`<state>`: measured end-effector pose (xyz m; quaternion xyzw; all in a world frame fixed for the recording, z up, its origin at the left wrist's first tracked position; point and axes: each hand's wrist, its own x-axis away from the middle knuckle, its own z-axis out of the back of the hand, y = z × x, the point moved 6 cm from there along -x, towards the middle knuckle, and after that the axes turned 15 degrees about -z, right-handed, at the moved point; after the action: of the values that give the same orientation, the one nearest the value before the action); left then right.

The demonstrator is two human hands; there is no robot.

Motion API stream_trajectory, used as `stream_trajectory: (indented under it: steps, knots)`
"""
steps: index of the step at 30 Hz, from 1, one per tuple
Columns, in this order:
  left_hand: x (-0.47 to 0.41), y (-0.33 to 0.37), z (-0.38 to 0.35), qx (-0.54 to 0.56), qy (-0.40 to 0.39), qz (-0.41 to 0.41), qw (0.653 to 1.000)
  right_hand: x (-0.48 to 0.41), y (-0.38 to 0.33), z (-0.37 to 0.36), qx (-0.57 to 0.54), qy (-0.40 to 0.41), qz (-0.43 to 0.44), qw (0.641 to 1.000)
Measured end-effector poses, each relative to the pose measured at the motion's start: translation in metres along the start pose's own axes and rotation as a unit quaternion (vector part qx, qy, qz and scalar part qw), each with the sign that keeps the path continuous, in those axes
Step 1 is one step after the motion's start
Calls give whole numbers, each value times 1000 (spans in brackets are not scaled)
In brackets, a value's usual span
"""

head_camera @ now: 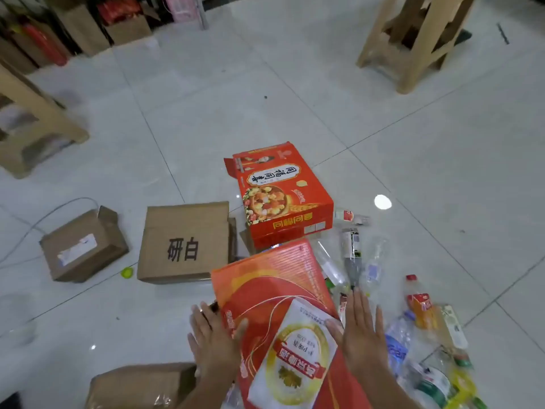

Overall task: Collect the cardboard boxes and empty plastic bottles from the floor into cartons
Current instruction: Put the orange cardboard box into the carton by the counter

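Evidently both hands, left hand [213, 340] and right hand [361, 329], clamp the red carton [274, 290] at lower centre, palms flat, fingers spread. Gripping opposite sides likely steadies it for lifting.

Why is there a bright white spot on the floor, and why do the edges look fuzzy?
Head view: the white spot is a lamp's glare on the shiny floor tiles; the wide lens bends the tile lines; the corners blur, so the beige stool and the shelves at top left look soft, while the red box stays fairly sharp.
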<state>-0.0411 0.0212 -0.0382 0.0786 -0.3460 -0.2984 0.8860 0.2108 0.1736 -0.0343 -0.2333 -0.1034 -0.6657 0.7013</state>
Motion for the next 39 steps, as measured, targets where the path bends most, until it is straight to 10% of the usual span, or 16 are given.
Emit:
stream_trajectory:
  steps: [6,10,25,32,39]
  knots:
    - [-15,-37,-84,450,-51,119,883,-38,19,-95,-97,-166,-181,965]
    - [-12,-34,-81,511,0,152,846,-39,15,-87,-233,-179,-235,926]
    - [147,214,361,513,45,-137,846,79,-121,368,-403,-104,-133,900]
    - [111,278,419,435,-15,-152,887,131,-103,501,-621,-183,-97,756]
    - [203,429,451,474,-139,-310,812,172,-13,527,-740,-91,-188,640]
